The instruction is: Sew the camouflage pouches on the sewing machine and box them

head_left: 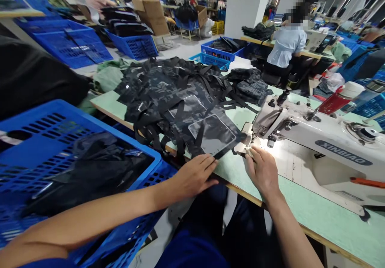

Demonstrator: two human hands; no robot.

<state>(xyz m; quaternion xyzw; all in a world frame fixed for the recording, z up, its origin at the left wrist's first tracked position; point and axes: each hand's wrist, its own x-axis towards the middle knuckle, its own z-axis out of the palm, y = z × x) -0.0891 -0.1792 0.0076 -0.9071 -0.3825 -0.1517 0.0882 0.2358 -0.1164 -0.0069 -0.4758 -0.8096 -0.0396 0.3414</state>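
Note:
A dark camouflage fabric panel [215, 134] with a clear window outlined in pale stitching lies on the table, its right corner close to the sewing machine's needle area. My left hand [197, 174] is closed at the panel's near edge, fingers together over the fabric and thumb lower down. Just in front of the white sewing machine [319, 140], my right hand [263, 170] is pinched around something small and pale that I cannot make out. The machine's lamp lights the bed beside these fingers. More camouflage pieces with black straps [168, 83] are heaped behind the panel.
A blue crate [144, 152] with dark fabric stands left of the table [319, 204]. Folded camouflage pieces [252, 83] lie behind the machine. A red thread cone [333, 99] stands at right. Beyond, a person in a light shirt [287, 45] sits at another machine.

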